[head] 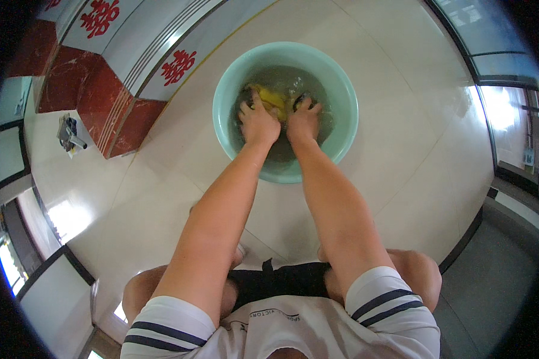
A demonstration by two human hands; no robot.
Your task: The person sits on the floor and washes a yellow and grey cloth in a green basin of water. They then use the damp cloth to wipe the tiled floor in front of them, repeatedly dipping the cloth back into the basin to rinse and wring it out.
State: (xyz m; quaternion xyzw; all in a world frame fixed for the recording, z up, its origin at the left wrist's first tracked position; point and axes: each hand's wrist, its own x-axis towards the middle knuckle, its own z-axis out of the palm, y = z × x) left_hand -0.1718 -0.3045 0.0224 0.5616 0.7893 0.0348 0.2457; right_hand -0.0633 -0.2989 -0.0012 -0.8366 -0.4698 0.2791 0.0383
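Observation:
A pale green plastic basin point(346, 85) stands on the floor before me, holding murky grey water point(292, 74). In it lies a wet yellow cloth point(271, 96) with dark parts, partly under the surface. My left hand point(259, 122) is on the cloth's left side, fingers spread and bent into dark fabric. On the other side, my right hand point(303, 120) pinches a dark fold between thumb and fingers. Both wrists are above the water near the basin's close side. The cloth's full shape is hidden by the hands and the water.
Glossy cream floor tiles point(413, 148) surround the basin. A stepped wall base with red stone point(103, 103) and red paper characters point(178, 67) juts in at upper left. Beside it lies a small grey-black object point(67, 132). Dark-framed glass doors point(498, 58) stand at right.

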